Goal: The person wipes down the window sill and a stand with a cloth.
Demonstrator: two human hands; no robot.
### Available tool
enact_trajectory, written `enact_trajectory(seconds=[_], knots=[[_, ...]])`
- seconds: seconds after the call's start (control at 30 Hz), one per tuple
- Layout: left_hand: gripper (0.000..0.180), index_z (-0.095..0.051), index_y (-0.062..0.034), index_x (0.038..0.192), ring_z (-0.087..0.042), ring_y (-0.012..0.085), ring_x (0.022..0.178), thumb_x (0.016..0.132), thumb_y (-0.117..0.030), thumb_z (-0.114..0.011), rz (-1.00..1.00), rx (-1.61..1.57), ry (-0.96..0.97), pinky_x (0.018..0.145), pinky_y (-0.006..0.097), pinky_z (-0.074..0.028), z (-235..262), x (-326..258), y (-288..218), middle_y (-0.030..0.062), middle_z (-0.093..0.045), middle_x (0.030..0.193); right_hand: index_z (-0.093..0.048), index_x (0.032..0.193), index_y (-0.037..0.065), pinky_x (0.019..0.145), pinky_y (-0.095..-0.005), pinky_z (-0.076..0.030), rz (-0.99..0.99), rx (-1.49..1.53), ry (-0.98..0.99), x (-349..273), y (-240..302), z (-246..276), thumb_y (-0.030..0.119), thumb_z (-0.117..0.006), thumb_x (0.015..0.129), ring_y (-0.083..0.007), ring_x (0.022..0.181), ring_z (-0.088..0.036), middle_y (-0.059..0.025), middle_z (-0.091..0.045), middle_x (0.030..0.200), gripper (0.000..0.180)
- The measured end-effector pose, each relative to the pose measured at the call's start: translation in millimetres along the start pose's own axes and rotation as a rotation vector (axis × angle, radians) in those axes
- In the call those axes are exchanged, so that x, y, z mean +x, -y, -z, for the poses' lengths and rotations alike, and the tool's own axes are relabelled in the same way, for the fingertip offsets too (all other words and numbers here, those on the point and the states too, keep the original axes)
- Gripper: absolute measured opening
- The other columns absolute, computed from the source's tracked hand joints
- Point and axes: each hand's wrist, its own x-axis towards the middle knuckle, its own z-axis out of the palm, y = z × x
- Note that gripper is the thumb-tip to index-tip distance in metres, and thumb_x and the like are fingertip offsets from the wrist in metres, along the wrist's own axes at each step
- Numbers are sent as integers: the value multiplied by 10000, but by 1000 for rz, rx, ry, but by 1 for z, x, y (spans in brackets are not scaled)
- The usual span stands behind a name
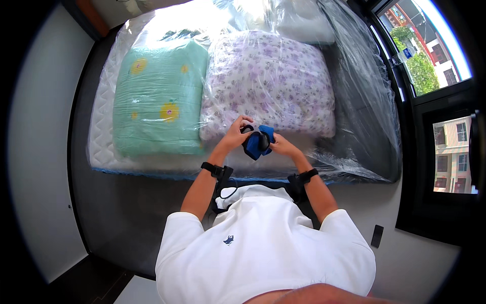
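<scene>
A blue-and-black item (265, 137) is between my hands in front of my chest, over the near edge of the bed. It has a bright blue strip and dark rounded parts; its exact kind cannot be made out. My right hand (283, 145) grips its right side, by the blue part. Curled around a dark rounded part on the other side is my left hand (237, 134), thumb and fingers bent. Just beyond lies a plump bundle of white bedding with purple flowers (268, 83). A mint-green bundle with yellow flowers (158, 99) lies to its left.
Clear plastic sheeting (362, 114) covers the white mattress (101, 121) and both bundles. A dark-framed window (412, 104) stands at the right, with a small dark rectangular plate (377, 236) on the wall below. A pale wall panel (45, 126) is at the left.
</scene>
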Motion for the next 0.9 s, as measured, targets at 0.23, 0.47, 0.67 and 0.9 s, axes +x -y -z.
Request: enact_trajectory(seconds=[0.23, 0.47, 0.67, 0.9], knots=[[261, -582, -81, 1206, -589, 119, 987, 947, -106, -607, -4, -211, -159, 856, 251, -467, 1, 10, 0, 74, -645, 1061, -485, 1325, 58, 911, -339, -484, 112, 181, -33, 55, 30, -23, 195, -724, 818, -176, 1024, -586, -73, -612, 1165, 576], [474, -433, -71, 1403, -485, 231, 1268, 953, -88, -581, -14, -25, -248, 1070, 343, -366, 37, 37, 16, 110, -516, 1363, -537, 1263, 40, 933, -430, -479, 268, -72, -301, 156, 26, -19, 278, -781, 669, -427, 1097, -578, -259, -587, 1189, 685], [606, -398, -63, 1420, -304, 368, 1426, 858, -65, -626, -6, 650, -293, 1150, 380, -268, 60, 90, 32, 235, -342, 1516, -572, 1198, 80, 856, -500, -497, 167, -418, -621, 220, 7, 39, 177, -718, 689, -441, 1061, -518, -211, -474, 1199, 539], [1031, -114, -80, 1542, -127, 484, 1446, 786, -330, -768, 145, 908, -223, 1153, 579, -118, 81, 129, 125, 370, -124, 1532, -624, 1093, 71, 775, -504, -532, -37, -1024, -485, 228, 3, 125, 119, -683, 743, -366, 1081, -471, -143, -430, 1179, 358]])
